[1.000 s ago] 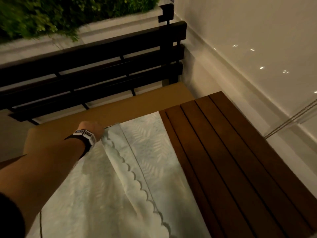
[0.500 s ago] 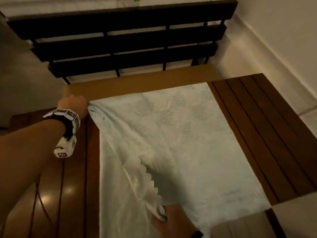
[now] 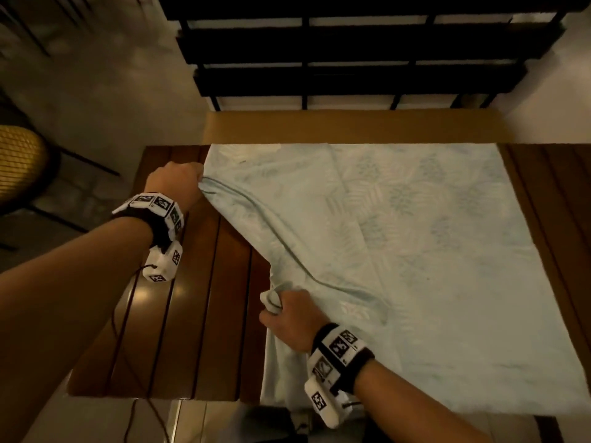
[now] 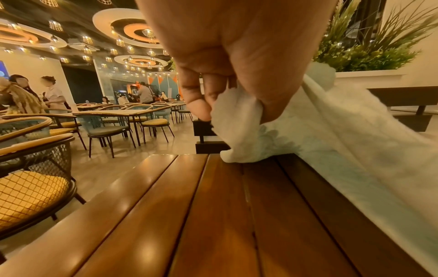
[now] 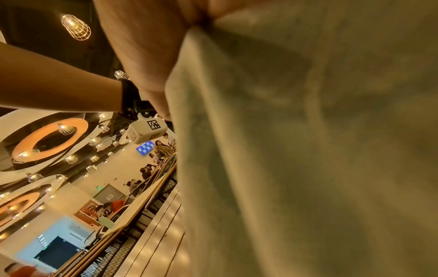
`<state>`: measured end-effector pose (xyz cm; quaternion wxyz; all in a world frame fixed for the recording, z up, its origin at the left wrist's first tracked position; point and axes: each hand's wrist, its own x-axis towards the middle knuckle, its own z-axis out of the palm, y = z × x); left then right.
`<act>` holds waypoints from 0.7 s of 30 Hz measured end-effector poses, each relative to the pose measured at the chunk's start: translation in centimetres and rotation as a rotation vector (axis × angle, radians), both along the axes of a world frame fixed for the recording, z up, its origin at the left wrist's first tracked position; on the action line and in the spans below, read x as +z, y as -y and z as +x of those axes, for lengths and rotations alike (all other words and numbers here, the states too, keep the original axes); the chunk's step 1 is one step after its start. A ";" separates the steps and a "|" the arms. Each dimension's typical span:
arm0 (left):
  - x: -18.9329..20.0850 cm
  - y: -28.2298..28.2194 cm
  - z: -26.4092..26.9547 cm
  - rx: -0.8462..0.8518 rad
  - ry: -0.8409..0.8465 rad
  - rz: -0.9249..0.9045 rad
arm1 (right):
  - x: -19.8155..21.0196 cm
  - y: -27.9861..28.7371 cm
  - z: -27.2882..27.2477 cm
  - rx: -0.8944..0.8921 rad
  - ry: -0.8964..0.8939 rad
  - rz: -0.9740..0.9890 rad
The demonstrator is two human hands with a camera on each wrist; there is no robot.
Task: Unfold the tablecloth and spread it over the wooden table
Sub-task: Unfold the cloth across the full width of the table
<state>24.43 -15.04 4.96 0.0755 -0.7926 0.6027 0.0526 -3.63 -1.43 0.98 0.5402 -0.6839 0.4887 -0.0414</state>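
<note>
While the tablecloth (image 3: 415, 251) is lying half spread on the desk (image 3: 192, 314), your left hand (image 3: 174, 182) and right hand (image 3: 292, 318) are each gripping its folded edge.

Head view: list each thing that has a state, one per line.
tablecloth: partly unfolded, covering the right part of the table, left flap lifted
left hand: pinching the far end of the lifted flap
right hand: gripping the near end of the flap
wooden table: left slats bare
</note>
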 end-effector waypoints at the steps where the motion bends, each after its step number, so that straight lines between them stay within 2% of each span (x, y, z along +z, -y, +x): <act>1: -0.2 -0.5 1.1 0.002 0.004 -0.002 | -0.1 0.0 0.9 0.010 -0.004 -0.016; 6: -0.9 -2.3 8.0 0.025 -0.021 0.009 | -0.3 -0.8 7.6 0.149 -0.081 -0.003; 11: -3.1 -1.9 17.8 0.006 -0.017 0.045 | -0.6 -2.9 17.4 0.259 -0.050 -0.004; 15: -4.1 -1.6 24.9 -0.009 -0.026 0.058 | -0.8 -4.5 25.1 0.413 -0.044 0.037; 18: -3.9 -1.0 29.0 -0.051 -0.066 0.067 | -1.4 -5.3 30.4 0.486 -0.028 0.055; 21: -3.6 -0.3 31.6 -0.065 -0.037 0.059 | -2.3 -6.1 34.6 0.485 -0.007 0.048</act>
